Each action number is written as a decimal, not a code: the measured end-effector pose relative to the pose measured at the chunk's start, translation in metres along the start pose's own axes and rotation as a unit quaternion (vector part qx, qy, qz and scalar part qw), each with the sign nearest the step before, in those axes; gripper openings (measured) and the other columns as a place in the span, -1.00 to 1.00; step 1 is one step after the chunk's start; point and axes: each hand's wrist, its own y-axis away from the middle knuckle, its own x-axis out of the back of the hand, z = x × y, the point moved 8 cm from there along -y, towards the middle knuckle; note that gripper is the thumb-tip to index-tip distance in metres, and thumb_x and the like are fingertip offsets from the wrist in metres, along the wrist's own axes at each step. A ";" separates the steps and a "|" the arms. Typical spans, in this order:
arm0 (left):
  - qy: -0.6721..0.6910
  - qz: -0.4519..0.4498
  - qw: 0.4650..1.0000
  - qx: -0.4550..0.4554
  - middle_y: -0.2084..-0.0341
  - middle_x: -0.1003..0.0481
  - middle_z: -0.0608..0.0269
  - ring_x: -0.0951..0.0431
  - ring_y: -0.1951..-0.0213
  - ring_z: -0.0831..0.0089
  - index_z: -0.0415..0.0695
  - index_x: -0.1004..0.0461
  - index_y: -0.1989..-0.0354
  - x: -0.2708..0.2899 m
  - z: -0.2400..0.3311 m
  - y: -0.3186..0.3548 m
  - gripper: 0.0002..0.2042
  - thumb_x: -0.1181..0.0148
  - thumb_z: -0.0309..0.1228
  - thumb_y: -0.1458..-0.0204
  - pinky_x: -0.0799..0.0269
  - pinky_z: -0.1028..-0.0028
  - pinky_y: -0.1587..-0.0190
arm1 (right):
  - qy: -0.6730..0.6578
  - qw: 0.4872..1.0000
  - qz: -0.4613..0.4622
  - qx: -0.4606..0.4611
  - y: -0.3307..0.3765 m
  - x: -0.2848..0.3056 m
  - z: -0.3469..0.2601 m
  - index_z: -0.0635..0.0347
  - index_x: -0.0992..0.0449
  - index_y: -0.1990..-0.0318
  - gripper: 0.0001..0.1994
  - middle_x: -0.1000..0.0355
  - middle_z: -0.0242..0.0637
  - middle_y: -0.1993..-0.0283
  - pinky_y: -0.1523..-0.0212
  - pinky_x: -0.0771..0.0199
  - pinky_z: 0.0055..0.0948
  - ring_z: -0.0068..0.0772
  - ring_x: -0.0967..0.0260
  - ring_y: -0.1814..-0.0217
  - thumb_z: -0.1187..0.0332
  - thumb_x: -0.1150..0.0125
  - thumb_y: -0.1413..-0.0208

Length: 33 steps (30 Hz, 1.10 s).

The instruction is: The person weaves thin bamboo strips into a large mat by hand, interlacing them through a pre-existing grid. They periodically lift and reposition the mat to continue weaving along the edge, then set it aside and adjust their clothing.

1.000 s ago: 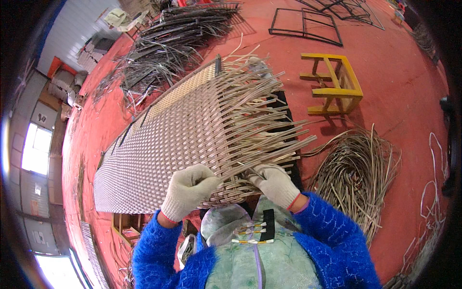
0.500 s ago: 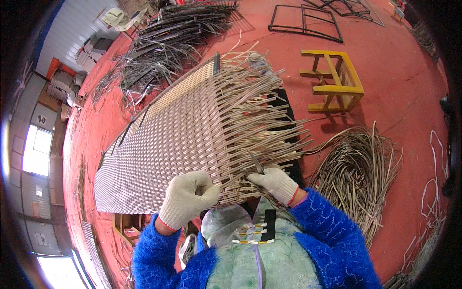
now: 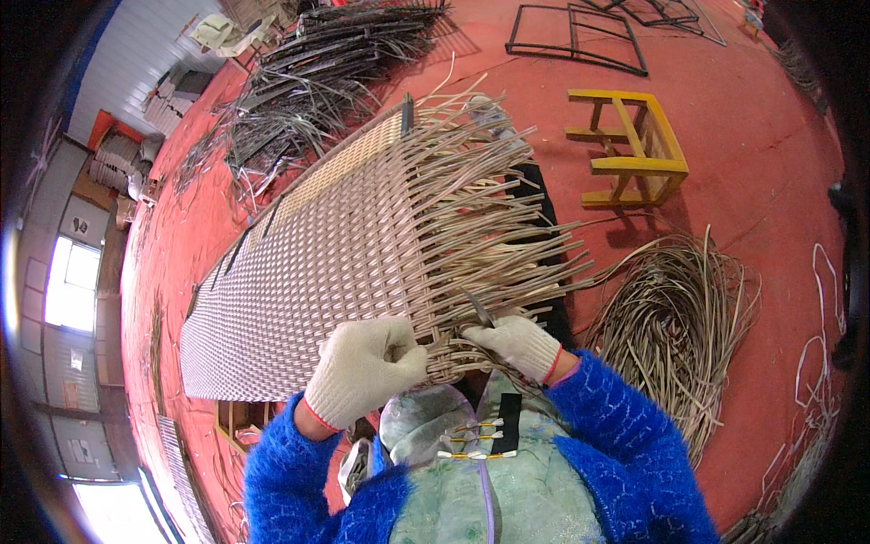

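A large woven panel (image 3: 317, 263) of brown-grey flat strands lies across my front, with long loose strand ends (image 3: 489, 227) sticking out along its right edge. My left hand (image 3: 370, 372), in a white knitted glove, is closed at the near corner of the weave; what its fingers pinch is hidden. Just right of it my right hand (image 3: 521, 346), gloved too, is closed around a pointed metal tool (image 3: 480, 310) whose dark blade juts up past the thumb. Between both hands a braided bit of the edge (image 3: 453, 360) shows.
A coil of brown strands (image 3: 671, 335) lies on the red floor at right. Beyond it stands a yellow wooden stool (image 3: 639, 165), tipped on its side. Black metal frames (image 3: 575, 41) lie at the far right, and a heap of black strips (image 3: 308, 100) at far left.
My left hand has shifted slightly right along the near edge, closer to my right hand. The right hand has moved a little left, still holding the tool.
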 end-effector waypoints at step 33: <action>0.329 0.032 0.937 -0.109 0.37 -0.53 0.25 -0.53 0.24 0.44 -0.19 -0.52 0.36 -0.019 -0.031 -0.028 -0.90 -0.28 -0.51 0.06 -0.42 0.49 0.15 | -0.069 0.949 0.303 0.054 0.044 0.100 -0.060 0.22 -0.53 0.19 -0.86 -0.52 -0.14 0.25 0.24 -0.51 -0.30 -0.12 -0.51 0.26 0.53 -0.16 -0.08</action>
